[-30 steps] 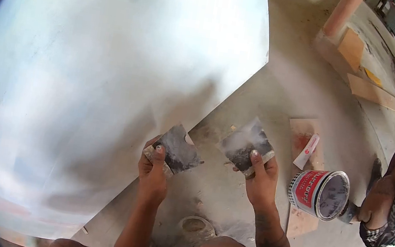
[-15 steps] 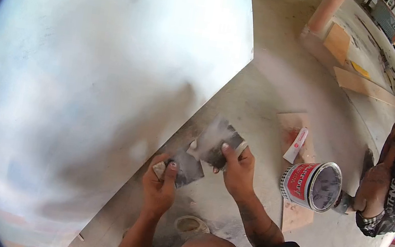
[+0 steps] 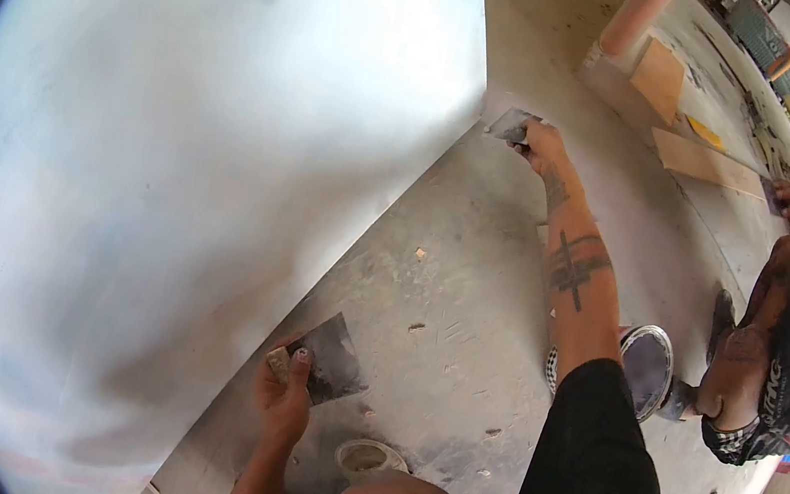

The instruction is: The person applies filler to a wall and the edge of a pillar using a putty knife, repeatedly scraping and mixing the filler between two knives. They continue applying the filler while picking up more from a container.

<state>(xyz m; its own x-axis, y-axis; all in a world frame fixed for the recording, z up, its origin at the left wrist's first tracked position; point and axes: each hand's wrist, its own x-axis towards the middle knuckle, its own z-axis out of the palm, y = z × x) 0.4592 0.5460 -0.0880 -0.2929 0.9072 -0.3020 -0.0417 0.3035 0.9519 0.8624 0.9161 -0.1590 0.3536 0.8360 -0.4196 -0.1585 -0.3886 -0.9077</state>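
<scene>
Glaring white panel, soft shadows, curved fisheye distortion

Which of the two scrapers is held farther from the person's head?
The scraper in the right hand, with that arm outstretched; the left hand holds the other scraper closer in.

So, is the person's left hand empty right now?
No, the left hand grips a flat, dark scraper by its pale handle.

The tattooed right forearm is extended toward the upper centre of the frame, the right hand clenched; the left hand is held, likewise gripping, lower left of centre.
</scene>
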